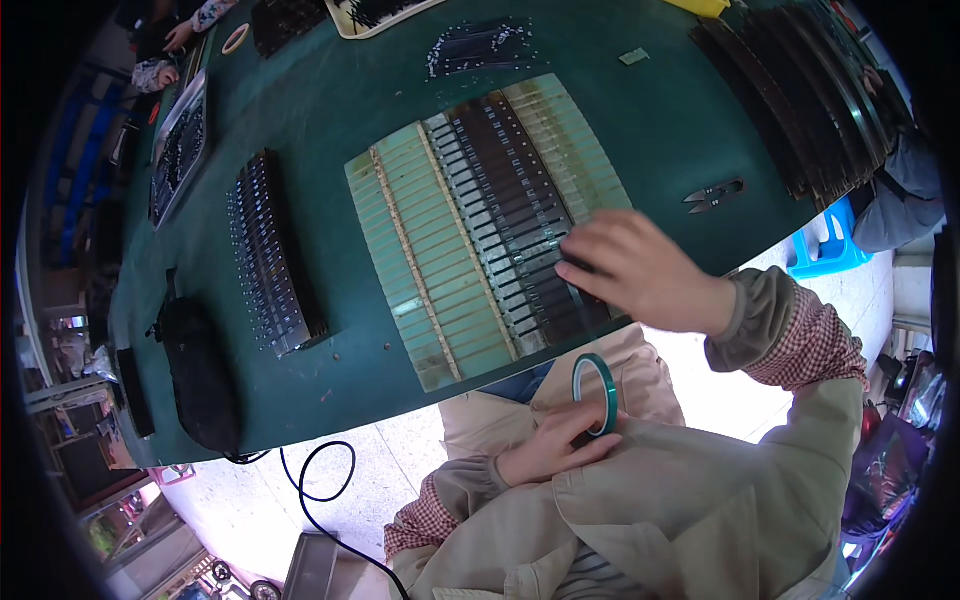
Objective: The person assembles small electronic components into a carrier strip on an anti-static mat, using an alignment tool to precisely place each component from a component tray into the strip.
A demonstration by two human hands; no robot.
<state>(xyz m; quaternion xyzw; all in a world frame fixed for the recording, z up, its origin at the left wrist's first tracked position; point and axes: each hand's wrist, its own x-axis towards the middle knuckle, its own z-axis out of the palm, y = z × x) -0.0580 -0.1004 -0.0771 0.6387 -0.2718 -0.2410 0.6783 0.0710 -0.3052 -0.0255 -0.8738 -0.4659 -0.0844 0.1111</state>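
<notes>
My left hand (555,443) is at my lap, below the table edge, closed on a roll of green tape (610,395) that stands on edge. My right hand (645,272) reaches over the near right part of a pale green slotted board (400,270). Its fingers are curled together above a dark strip (500,150) that lies along the board, with small light parts in rows. What the fingertips pinch, if anything, is hidden. Thin dark pieces with metallic ends sit side by side in the slots, left of the strip.
Small scissors (715,195) lie to the right, near a stack of dark strips (790,100). Another strip bundle (270,260) and a black pouch (198,375) are at left. Trays (185,150) stand farther back. A blue stool (832,245) and another person's hands (178,38) show.
</notes>
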